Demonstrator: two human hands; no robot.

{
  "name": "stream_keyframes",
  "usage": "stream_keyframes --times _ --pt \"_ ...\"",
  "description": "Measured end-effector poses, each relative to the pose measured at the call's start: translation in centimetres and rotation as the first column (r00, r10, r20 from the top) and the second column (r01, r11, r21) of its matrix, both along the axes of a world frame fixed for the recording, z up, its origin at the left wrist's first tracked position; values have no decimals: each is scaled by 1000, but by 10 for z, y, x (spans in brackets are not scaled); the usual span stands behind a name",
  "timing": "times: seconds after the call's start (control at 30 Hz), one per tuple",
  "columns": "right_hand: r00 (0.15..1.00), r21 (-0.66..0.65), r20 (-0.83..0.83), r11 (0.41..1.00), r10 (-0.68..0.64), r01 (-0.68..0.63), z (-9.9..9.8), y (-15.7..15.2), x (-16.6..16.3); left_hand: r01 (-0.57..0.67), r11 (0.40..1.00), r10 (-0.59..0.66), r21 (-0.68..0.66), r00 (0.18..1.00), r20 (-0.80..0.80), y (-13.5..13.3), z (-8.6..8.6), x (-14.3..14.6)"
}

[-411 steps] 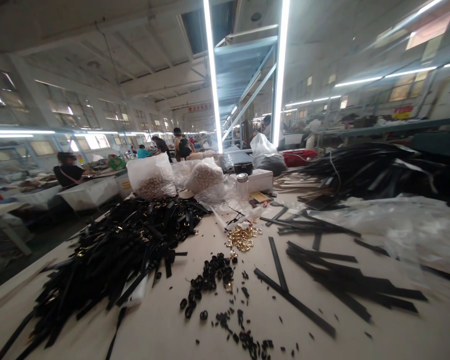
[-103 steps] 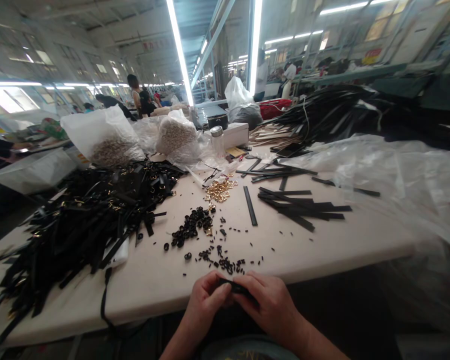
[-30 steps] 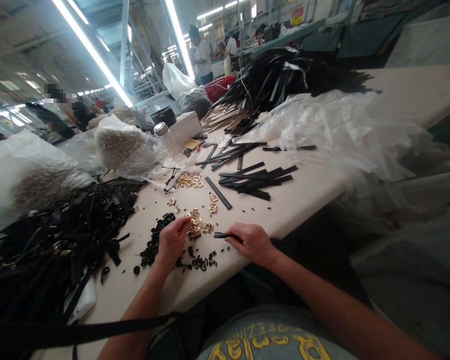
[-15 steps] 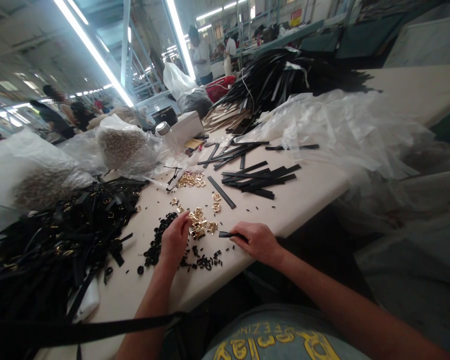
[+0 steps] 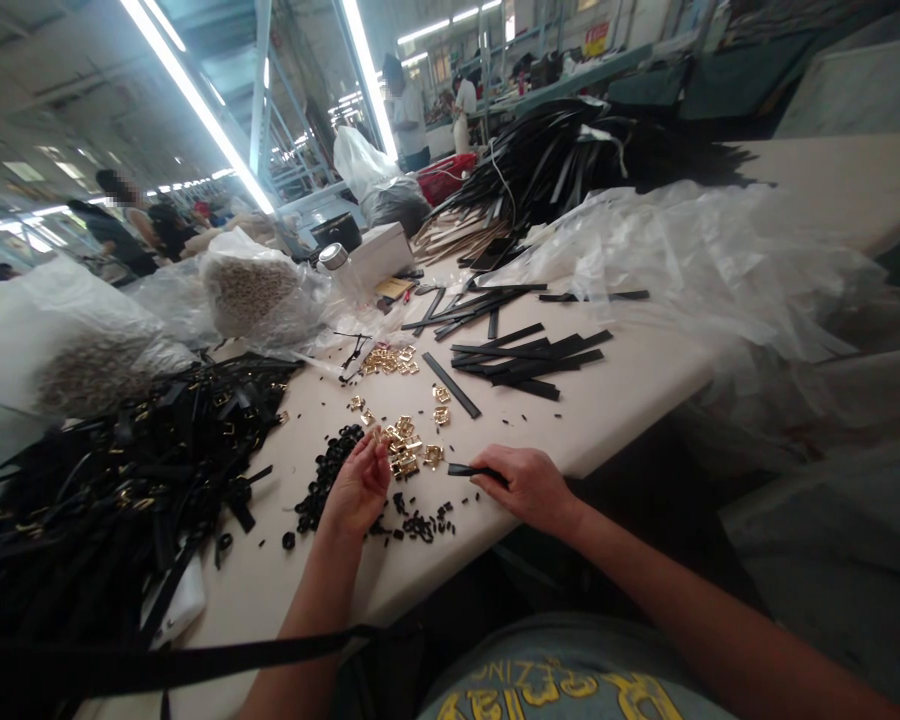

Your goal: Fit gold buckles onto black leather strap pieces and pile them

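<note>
My left hand [image 5: 360,487] rests on the table with its fingertips pinched together at the edge of a small cluster of gold buckles [image 5: 407,457]; what it pinches is too small to make out. My right hand [image 5: 529,485] lies near the table's front edge, closed on the end of a short black strap piece [image 5: 465,469]. Small black loops [image 5: 328,475] lie scattered to the left of and below my left hand. A second heap of gold buckles [image 5: 390,360] sits farther back.
A big heap of black straps with buckles [image 5: 112,480] fills the left. Loose black strips [image 5: 525,358] lie at centre right, crumpled clear plastic [image 5: 690,270] beyond. Bags of small parts [image 5: 251,290], a white box [image 5: 379,255] and a jar stand at the back. Other people work far behind.
Over the last second the hands have barely moved; my left hand's fingers have closed tighter at the gold buckles. Earlier, both hands held a strap in front of the table edge.
</note>
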State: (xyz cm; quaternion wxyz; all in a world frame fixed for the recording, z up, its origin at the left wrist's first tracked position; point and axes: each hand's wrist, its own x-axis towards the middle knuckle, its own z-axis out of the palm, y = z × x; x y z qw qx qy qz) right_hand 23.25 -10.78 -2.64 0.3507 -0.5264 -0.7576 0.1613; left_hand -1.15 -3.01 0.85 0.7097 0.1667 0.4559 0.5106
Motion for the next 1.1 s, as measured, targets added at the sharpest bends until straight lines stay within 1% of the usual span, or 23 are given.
stream_keyframes --times 0.07,0.13,0.33,0.5,0.63,0.73,0.83,0.93,1.0,1.1 --pt "1000 6 4 1000 0 0 0 0 0 -3 1000 6 -30 996 85 0 1 -2" --pt "1000 11 8 1000 -1 1 0 0 0 -21 1000 23 -21 995 102 0 0 -2" --pt "1000 -6 12 1000 -3 3 0 0 1 -76 993 84 85 992 -97 -1 -3 7" --pt "1000 -6 4 1000 0 0 1 -1 0 -91 990 101 106 990 -98 -2 -5 8" --pt "1000 -7 3 1000 0 0 0 -1 0 -89 992 96 84 992 -77 -1 -5 5" --pt "1000 -7 1 1000 1 -1 0 -1 0 -66 995 70 73 996 -47 -1 -5 3" --pt "1000 -8 10 1000 2 -2 0 0 1 -41 996 45 82 997 -56 -2 -6 4" --pt "1000 -9 25 1000 0 0 -1 0 1 -13 992 26 125 994 -103 -4 -7 7" --pt "1000 -9 29 1000 -5 5 0 0 0 26 986 -3 162 990 -144 -6 -9 9" --pt "1000 -21 4 1000 -18 18 1 0 0 102 966 -37 239 965 -261 -9 -13 9"
